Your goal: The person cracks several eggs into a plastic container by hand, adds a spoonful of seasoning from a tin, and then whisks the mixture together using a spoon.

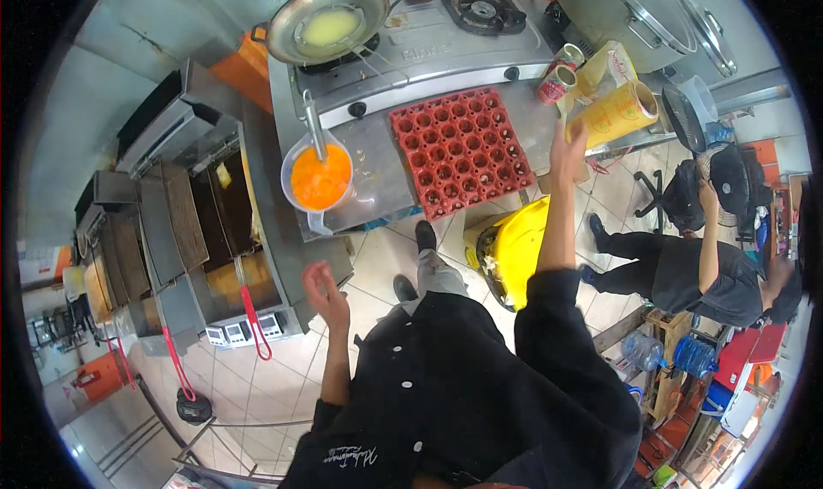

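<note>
My right hand [569, 149] reaches out to the counter's right end. Its fingers meet the lower end of a yellow printed cylinder [614, 116] and the handle of a pale spatula [564, 105]; which of them it grips, if either, I cannot tell. Above the floor, near the fryer's corner, my left hand [326, 294] is empty with loosely curled fingers. A clear plastic jug [285, 183] of bright orange liquid, probably beaten egg, stands on the counter with a metal-handled utensil [313, 126] in it. Beside it lies a red plastic egg tray [460, 151], its cups seemingly without whole eggs.
A wok [283, 29] with yellowish liquid sits on the gas stove [418, 52]. Opened cans [557, 85] and a large pot [633, 20] stand right. Fryers [257, 187] line the left. A yellow-lidded bin [524, 251] stands below the counter; another person [694, 273] is at right.
</note>
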{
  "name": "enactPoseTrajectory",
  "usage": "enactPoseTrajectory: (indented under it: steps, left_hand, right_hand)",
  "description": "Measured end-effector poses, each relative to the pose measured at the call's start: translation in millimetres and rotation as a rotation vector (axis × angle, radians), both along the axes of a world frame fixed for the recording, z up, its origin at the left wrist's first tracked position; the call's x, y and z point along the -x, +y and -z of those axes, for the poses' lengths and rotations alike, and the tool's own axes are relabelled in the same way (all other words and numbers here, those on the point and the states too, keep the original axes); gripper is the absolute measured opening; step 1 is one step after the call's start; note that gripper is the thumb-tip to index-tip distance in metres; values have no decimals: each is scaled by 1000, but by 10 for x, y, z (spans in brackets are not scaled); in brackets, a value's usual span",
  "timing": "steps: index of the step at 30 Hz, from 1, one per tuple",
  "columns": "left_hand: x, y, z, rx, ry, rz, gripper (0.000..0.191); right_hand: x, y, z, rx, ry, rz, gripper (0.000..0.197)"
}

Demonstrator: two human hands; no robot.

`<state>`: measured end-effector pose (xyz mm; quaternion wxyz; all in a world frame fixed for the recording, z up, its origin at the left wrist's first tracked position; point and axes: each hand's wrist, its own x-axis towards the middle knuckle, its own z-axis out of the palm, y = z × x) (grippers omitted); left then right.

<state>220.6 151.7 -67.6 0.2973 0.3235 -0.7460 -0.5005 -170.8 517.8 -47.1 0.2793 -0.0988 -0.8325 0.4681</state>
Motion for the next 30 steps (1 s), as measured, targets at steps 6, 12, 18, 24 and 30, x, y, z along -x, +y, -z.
enactPoseTrajectory:
  steps: [6, 12, 18, 24, 30]
  left_hand:
    - [29, -37, -317, -50, -12, -33, 16]
    - [260, -21, -399, 24, -11, -201, 14]
    - [558, -91, -607, 348, -39, -34, 9]
    - [1450, -33, -1293, 636, 58, 378, 29]
    - [1712, -126, -1624, 417, 131, 500, 77]
  right_hand:
    - [1526, 231, 475, 39, 34, 39, 85]
    - [1848, 419, 701, -66, 1, -12, 71]
    - [1097, -141, -519, -250, 184, -99, 67]
    - [-109, -1073, -1429, -159, 199, -613, 71]
    - [-1169, -2210, -1804, -121, 228, -1167, 73]
